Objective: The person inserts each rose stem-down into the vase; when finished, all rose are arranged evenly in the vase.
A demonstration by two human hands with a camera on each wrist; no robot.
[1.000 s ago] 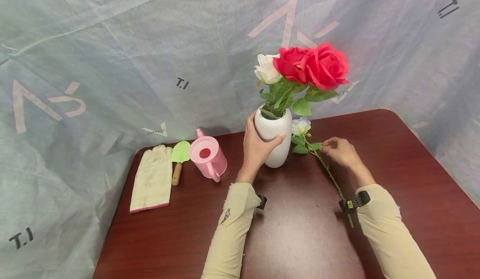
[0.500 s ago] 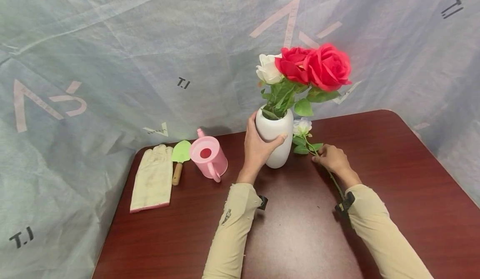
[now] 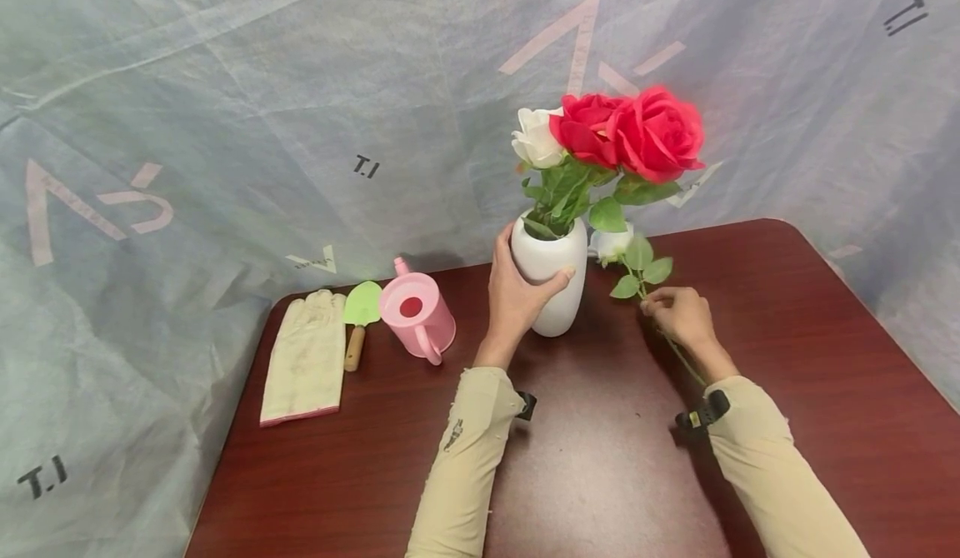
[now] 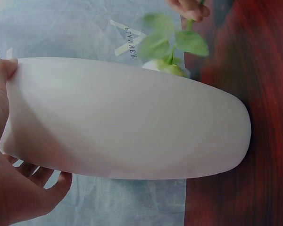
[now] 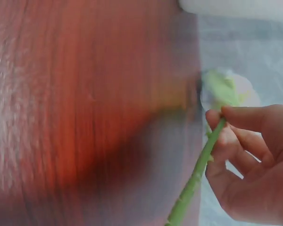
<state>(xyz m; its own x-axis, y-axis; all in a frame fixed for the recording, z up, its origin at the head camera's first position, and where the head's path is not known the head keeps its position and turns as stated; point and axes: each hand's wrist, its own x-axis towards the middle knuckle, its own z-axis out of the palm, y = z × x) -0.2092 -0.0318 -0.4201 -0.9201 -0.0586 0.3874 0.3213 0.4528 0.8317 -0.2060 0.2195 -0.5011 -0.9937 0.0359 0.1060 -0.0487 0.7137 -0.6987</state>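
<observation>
A white vase (image 3: 558, 300) stands upright on the table, gripped around its side by my left hand (image 3: 517, 296). Two red roses (image 3: 652, 135) and a white rose (image 3: 538, 138) rise from its mouth. To the right of the vase, my right hand (image 3: 684, 318) pinches the green stem of another white rose (image 3: 617, 241) between thumb and fingers. That rose's head points away from me, partly behind a leaf of the bouquet. In the right wrist view its stem (image 5: 195, 176) runs down from the fingertips.
Left of the vase stands a pink watering can (image 3: 417, 318). Beside it lie a small trowel (image 3: 360, 316) with a green blade and a pair of cream gloves (image 3: 303, 358). A printed grey sheet (image 3: 247, 125) hangs behind the dark red table (image 3: 375, 475).
My right hand has taken hold of the loose white rose's stem, and its head and leaves have shifted right and up. The left hand stays on the vase.
</observation>
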